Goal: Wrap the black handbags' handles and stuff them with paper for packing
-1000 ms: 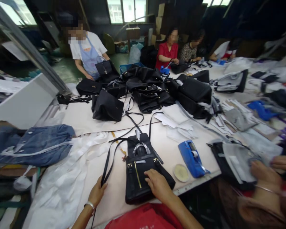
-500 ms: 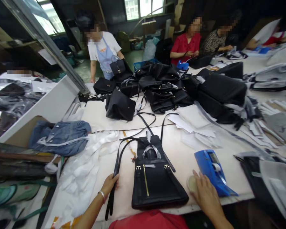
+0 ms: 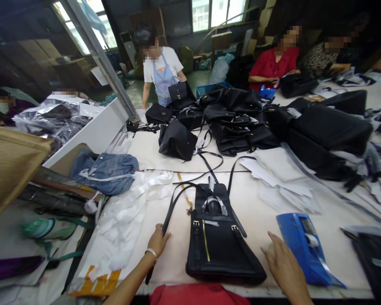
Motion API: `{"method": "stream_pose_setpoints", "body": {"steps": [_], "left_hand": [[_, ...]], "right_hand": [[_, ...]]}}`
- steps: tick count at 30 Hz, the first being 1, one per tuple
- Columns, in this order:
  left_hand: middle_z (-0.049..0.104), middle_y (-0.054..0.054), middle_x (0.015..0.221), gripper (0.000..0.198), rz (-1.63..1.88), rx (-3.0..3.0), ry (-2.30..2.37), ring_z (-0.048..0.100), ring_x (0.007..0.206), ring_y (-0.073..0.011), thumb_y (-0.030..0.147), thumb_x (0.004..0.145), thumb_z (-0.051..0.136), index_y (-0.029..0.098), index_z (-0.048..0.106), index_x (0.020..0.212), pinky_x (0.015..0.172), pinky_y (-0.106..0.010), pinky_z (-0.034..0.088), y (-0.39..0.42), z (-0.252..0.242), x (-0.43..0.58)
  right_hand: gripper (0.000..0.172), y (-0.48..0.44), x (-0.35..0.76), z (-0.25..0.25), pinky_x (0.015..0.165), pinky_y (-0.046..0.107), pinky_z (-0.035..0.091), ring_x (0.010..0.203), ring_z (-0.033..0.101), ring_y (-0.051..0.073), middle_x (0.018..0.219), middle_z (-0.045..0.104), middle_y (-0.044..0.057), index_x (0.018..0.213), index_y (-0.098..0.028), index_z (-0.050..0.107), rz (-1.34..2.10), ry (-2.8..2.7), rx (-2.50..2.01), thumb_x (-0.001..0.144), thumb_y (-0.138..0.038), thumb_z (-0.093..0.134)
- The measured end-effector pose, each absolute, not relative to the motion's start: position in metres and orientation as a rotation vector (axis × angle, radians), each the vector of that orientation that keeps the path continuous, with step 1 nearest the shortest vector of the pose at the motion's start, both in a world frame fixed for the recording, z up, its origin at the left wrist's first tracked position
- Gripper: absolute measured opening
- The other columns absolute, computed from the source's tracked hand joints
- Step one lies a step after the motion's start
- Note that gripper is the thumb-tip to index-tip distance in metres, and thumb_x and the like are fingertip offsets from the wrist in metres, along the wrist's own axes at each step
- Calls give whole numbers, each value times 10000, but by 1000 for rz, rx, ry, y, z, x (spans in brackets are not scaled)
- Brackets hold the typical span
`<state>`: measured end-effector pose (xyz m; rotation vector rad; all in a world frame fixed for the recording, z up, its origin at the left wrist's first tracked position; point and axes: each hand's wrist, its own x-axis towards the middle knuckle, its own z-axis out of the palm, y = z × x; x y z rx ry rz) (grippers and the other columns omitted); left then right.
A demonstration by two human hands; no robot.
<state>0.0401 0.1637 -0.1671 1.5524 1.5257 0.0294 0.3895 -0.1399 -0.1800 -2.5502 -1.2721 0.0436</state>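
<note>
A black backpack (image 3: 224, 250) with a gold zipper and two buckles lies on the pale table, its flap opened away from me. My left hand (image 3: 158, 242), with a bangle at the wrist, is closed on a black strap (image 3: 169, 212) left of the bag. To the right of the bag, my right hand (image 3: 281, 258) is curled over a round, pale object (image 3: 269, 250), mostly hidden by the fingers. Just beyond that hand stands a blue tape dispenser (image 3: 307, 250).
Black bags (image 3: 231, 123) are piled at the back. White papers (image 3: 282, 173) lie at centre right. Folded denim (image 3: 106, 171) and white wrapping (image 3: 123, 224) are on the left. A metal post (image 3: 104, 63) rises back left. People work across the table.
The view has swung left, so the scene sits further right. My right hand's fingers now cover more of the round object. The left hand still holds the strap.
</note>
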Motion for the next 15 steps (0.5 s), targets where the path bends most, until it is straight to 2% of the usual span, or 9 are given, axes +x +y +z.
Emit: {"method": "stream_pose_setpoints", "body": {"steps": [3,5,8,10,12,15], "left_hand": [[569,-193,1176,421,0,1964,1538,622,962,-249,265,860,441,146,351,1254,763,-318,432,165,-164,26],[596,-172,1145,389,-15,2054,1512,623,946,-250,274,877,389,165,380,1250,763,-319,423,166,-162,19],[660,-66,818,284,83,1919,1470,640,735,-210,339,857,408,202,493,1091,652,-275,426,168,-160,12],[581,12,616,235,153,1729,1425,565,505,-159,405,830,424,220,515,944,497,-237,386,169,-158,11],[509,58,542,259,169,1515,1323,420,350,-103,476,800,439,227,488,847,370,-207,280,168,-153,10],[473,78,506,340,114,1291,1196,290,297,-52,557,754,493,222,468,807,321,-179,157,163,-136,10]], "right_hand": [[491,-119,368,-167,923,398,455,1138,521,266,1240,537,138,1313,-161,378,203,-1267,-2463,869,-371,370],[462,-108,354,-161,888,369,480,1110,546,242,1231,548,115,1305,-184,396,302,-1263,-2421,875,-348,353],[450,-99,342,-153,846,363,499,1060,578,235,1197,574,100,1296,-203,420,371,-1237,-2393,873,-344,360],[428,-95,337,-147,839,368,500,1034,592,239,1157,599,99,1267,-207,456,411,-1230,-2378,871,-345,372],[396,-89,335,-140,852,370,493,1024,595,241,1130,616,97,1228,-217,496,461,-1234,-2351,870,-346,386],[360,-68,331,-126,885,365,478,1042,586,231,1137,618,84,1195,-231,521,500,-1238,-2302,879,-344,390]]}}
